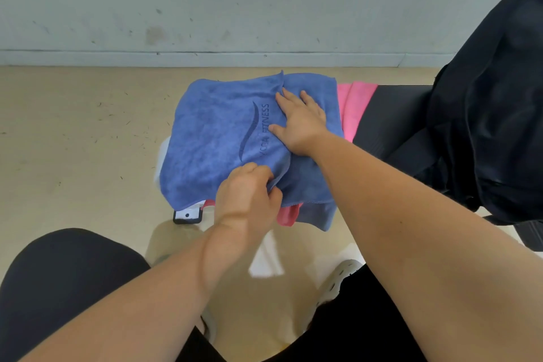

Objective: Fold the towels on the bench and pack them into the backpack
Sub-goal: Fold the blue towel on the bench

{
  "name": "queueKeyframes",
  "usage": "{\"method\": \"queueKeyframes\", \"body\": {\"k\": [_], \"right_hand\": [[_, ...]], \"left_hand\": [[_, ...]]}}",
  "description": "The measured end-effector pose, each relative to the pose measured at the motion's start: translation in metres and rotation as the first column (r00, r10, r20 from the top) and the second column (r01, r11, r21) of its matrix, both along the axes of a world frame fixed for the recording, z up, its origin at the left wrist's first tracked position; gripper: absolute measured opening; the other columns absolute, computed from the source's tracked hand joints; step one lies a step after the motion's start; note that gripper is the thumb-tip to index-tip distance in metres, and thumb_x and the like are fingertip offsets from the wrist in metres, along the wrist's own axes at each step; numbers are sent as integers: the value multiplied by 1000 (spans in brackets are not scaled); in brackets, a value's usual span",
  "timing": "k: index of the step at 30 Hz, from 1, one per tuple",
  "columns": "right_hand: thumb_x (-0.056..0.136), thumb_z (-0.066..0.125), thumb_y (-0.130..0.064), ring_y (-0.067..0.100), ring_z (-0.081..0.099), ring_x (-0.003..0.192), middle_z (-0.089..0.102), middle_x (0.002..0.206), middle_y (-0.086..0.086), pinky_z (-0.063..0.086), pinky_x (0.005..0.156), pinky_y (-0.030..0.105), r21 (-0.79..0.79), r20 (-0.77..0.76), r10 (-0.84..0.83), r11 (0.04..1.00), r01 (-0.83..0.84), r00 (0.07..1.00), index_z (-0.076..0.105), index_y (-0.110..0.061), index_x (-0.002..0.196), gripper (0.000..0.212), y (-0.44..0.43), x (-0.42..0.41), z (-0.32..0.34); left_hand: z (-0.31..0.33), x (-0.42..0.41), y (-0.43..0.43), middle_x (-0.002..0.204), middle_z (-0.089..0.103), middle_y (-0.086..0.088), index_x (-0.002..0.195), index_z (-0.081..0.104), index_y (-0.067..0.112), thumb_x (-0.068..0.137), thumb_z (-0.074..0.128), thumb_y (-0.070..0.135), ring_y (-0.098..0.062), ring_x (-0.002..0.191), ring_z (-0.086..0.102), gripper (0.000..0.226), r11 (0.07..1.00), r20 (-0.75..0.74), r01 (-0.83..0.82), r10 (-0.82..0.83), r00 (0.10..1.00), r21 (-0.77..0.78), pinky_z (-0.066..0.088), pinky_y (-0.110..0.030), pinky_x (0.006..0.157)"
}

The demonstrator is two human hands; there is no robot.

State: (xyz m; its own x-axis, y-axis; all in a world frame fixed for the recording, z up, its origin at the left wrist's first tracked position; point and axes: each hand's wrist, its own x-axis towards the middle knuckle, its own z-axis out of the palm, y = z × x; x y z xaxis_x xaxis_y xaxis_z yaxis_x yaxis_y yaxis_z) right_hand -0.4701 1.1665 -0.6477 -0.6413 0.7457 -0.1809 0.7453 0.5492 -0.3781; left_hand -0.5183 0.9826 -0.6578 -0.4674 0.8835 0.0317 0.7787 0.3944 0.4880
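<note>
Blue plush cloth printed with a dark curved swoosh and the word FITNESS, with a shorter word before it partly lost in a crease, the blue towel (223, 132) lies doubled over on the end of the black surface (393, 114), its near edge hanging off the side. The left grip (249, 188) pinches the near corner of the top layer between thumb and curled fingers, while the right grip (299, 123) lies wide and flat on the cloth beside the lettering. A pink towel (355, 106) peeks out from beneath, and the black backpack (493, 103) stands on the surface at the right.
</note>
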Motion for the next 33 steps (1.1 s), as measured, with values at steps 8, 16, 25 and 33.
{"method": "queueKeyframes", "body": {"k": [8, 16, 25, 33], "right_hand": [[92, 58, -9, 24, 30, 148, 35, 159, 10, 22, 122, 38, -44, -515, -8, 999, -17, 857, 41, -6, 150, 61, 19, -7, 47], [90, 58, -3, 15, 40, 141, 40, 156, 3, 33, 105, 17, -359, -353, -302, 918, 170, 886, 36, -12, 153, 68, 37, 60, 39], [90, 56, 0, 17, 38, 143, 38, 158, 0, 32, 114, 26, -394, -316, -315, 902, 178, 895, 34, -16, 155, 70, 36, 69, 12], [79, 44, 1, 12, 48, 136, 49, 150, -7, 42, 113, 36, -370, -464, -359, 909, 191, 810, 42, -24, 151, 75, 40, 81, 23]], "left_hand": [[54, 5, 6, 53, 47, 0, 57, 49, 15, 71, 57, 18, -21, 58, 45, 16, 953, 212, -58, -7, 977, 298, 42, -38, 53], [35, 46, 46, 56, 54, -2, 65, 59, 12, 78, 58, 13, -25, 59, 52, 12, 969, 76, 174, -190, 979, 176, 45, -43, 53], [11, 55, 47, 58, 30, 4, 59, 29, 18, 85, 55, 15, -24, 62, 38, 37, 960, -66, 279, -279, 958, -12, 17, -32, 51], [24, 71, 43, 57, 23, 12, 61, 25, 29, 76, 60, 12, -20, 55, 34, 42, 913, -37, 328, -329, 944, 243, 20, -24, 49]]}}
